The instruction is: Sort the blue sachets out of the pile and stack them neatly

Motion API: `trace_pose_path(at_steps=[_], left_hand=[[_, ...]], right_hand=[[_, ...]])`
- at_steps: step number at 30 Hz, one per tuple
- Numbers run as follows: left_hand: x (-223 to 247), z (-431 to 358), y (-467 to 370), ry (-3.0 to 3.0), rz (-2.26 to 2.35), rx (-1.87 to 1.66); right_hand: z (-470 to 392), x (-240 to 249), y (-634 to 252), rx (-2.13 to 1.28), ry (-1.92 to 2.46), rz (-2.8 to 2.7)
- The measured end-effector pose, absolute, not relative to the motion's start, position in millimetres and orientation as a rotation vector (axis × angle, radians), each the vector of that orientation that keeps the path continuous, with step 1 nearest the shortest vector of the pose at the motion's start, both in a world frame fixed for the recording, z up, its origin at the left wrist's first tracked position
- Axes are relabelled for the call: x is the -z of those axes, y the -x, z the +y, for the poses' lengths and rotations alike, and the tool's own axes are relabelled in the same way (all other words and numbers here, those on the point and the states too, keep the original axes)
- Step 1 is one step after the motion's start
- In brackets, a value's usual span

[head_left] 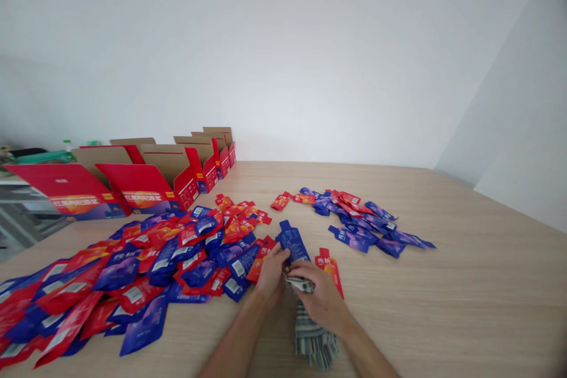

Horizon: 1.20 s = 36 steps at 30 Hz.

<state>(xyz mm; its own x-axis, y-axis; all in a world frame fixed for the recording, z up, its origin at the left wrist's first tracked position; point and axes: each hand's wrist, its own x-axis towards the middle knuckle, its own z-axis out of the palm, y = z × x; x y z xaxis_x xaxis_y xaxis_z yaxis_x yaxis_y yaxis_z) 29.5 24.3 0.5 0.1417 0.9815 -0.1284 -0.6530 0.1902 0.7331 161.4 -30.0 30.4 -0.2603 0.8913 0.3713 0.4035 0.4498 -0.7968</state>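
Observation:
Near the front middle of the table, a blue pouch (292, 242) is held upright, its spout end pointing away from me. My left hand (272, 274) is closed on the pouch's left edge. In my right hand (321, 295) is a bunched striped cloth (312, 331), pressed against the lower part of the pouch; the cloth's loose end hangs toward me. A red pouch (330, 269) lies just right of my right hand. To the left of my left hand spreads a large pile of red and blue pouches (119, 266).
Open red boxes (142, 183) with brown insides stand in a row at the back left. A smaller group of red and blue pouches (363, 218) lies right of centre on the wooden table (465, 271). Behind rises a white wall.

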Motion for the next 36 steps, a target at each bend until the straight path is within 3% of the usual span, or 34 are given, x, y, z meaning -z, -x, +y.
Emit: trace_pose_path(at_steps=[5, 11, 17, 22, 30, 36], left_hand=[[-2.7, 22.4, -19.9, -0.5, 0.711, -1.291], [-12.2, 9.9, -19.8, -0.466, 0.522, -1.19], [-12.5, -1.0, -22.6, -0.471, 0.545, -1.072], [-6.5, 2.1, -21.4, -0.472, 0.531, -1.091], [-10.6, -5.4, -31.6, -0.686, 0.548, -0.994], [-7.0, 0.1, -25.8, -0.541, 0.592, -1.08]], right_hand=[[-25.3, -27.1, -175.6, -0.442, 1.195, -1.724], [-27.1, -8.6, -161.3, -0.329, 1.027, -1.996], [-21.9, -13.7, -170.6, -0.082, 1.171, -1.736], [-27.2, -14.8, -165.2, -0.177, 1.126, -1.956], [-9.4, -22.2, -192.2, -0.041, 1.291, -1.646], [-26.7, -19.9, -164.6, -0.205, 1.21, -1.923]])
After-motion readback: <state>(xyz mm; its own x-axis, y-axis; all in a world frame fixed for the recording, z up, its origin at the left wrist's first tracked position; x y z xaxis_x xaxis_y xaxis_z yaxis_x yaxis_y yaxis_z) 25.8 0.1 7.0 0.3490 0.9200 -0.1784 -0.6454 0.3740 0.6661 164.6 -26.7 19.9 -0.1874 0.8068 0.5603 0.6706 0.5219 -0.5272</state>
